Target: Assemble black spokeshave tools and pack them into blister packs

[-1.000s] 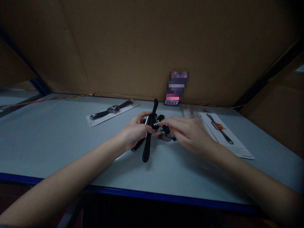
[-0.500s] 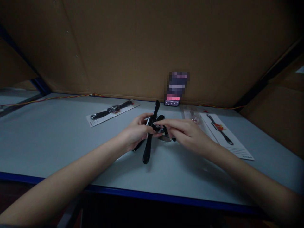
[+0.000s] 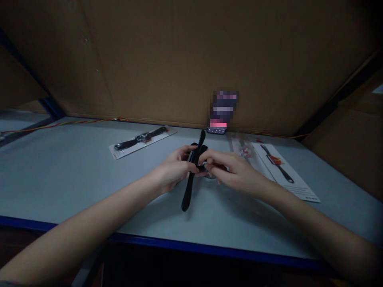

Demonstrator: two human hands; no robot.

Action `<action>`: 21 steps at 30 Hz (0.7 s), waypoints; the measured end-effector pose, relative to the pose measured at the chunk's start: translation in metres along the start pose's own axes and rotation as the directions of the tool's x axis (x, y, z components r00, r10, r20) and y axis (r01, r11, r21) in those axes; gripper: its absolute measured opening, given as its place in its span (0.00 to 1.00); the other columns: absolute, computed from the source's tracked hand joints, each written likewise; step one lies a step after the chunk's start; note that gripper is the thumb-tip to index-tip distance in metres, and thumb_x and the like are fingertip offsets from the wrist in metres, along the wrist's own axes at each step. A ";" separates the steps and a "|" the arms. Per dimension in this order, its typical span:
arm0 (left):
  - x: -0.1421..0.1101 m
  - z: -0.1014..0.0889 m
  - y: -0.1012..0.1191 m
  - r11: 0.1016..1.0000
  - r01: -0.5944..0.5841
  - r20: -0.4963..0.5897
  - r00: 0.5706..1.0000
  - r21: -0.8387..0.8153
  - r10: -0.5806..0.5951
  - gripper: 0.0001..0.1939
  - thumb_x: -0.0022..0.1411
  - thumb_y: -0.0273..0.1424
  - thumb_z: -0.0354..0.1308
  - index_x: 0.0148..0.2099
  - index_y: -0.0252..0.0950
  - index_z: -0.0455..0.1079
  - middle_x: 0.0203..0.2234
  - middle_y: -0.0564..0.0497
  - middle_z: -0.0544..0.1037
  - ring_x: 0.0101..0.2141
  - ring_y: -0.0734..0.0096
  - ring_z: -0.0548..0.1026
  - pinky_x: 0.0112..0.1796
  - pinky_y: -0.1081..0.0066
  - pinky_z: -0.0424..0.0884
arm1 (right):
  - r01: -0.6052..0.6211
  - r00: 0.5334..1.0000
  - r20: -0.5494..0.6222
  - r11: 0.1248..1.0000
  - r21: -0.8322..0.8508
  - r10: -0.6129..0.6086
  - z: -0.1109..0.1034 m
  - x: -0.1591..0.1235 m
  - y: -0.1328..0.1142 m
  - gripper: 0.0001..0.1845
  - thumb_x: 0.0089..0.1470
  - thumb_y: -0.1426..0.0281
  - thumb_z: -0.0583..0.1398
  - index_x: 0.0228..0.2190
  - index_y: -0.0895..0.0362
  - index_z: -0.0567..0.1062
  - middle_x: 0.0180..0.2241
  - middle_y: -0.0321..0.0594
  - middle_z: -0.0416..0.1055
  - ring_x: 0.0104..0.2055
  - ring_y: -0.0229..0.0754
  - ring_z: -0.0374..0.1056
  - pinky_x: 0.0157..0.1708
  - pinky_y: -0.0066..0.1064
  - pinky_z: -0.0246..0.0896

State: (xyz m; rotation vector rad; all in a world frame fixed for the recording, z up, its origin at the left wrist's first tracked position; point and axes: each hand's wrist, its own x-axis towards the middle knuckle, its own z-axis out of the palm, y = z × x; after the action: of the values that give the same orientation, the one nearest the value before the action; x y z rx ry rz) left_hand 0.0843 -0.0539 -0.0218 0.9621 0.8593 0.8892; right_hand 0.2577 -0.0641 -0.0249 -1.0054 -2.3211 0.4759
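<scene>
My left hand [image 3: 176, 167] is closed round the middle of a black two-handled spokeshave [image 3: 188, 193], held tilted above the table. One of its long handles points toward me, the other away. My right hand [image 3: 229, 169] is at the spokeshave's middle, its thumb and fingers bent together in a pinch. What sits between those fingertips is too small and dark to make out. Behind and below the fingers are more black parts [image 3: 204, 149] and a bit of shiny metal, mostly hidden by both hands.
A packaged spokeshave [image 3: 145, 137] lies on its card at the back left. To the right are a printed card [image 3: 295, 189] picturing a spokeshave and a clear plastic package [image 3: 243, 149]. A phone [image 3: 223, 113] leans on the cardboard wall [image 3: 167, 59]. Thin wires [image 3: 89, 120] run along the back edge.
My right fingers have gone from an extended pointing finger to a bent pinch at the spokeshave's middle. The spokeshave has shifted slightly right and toward me, still in my left hand.
</scene>
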 end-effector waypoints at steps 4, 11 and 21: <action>0.002 -0.002 -0.003 0.999 -0.032 0.029 0.999 -0.025 0.033 0.29 0.41 0.09 0.54 0.47 0.32 0.65 0.40 0.47 0.71 0.39 0.68 0.72 0.47 0.56 0.71 | 0.101 0.994 -0.033 0.990 -0.099 -0.105 0.001 -0.001 0.000 0.10 0.51 0.80 0.51 0.32 0.57 0.70 0.34 0.39 0.66 0.34 0.38 0.62 0.32 0.28 0.53; 0.004 -0.002 -0.002 0.998 -0.024 0.036 0.999 -0.058 0.026 0.27 0.43 0.08 0.53 0.46 0.31 0.63 0.36 0.50 0.71 0.34 0.73 0.73 0.45 0.62 0.71 | 0.090 0.991 -0.058 0.925 -0.370 -0.120 -0.004 -0.001 0.000 0.08 0.51 0.77 0.53 0.33 0.58 0.70 0.35 0.42 0.68 0.37 0.42 0.64 0.35 0.32 0.54; 0.003 -0.001 -0.002 0.998 -0.022 0.004 1.000 -0.060 0.022 0.28 0.43 0.07 0.53 0.47 0.30 0.63 0.43 0.46 0.70 0.35 0.73 0.73 0.45 0.61 0.72 | 0.132 0.979 -0.101 0.923 -0.362 -0.180 -0.004 -0.003 0.002 0.11 0.52 0.78 0.53 0.33 0.59 0.75 0.34 0.42 0.69 0.35 0.41 0.64 0.34 0.33 0.54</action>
State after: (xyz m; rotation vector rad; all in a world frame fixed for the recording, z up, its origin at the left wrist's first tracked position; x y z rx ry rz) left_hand 0.0851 -0.0514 -0.0245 0.9225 0.8155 0.9263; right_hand 0.2625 -0.0649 -0.0237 -0.9661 -2.3889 -0.0775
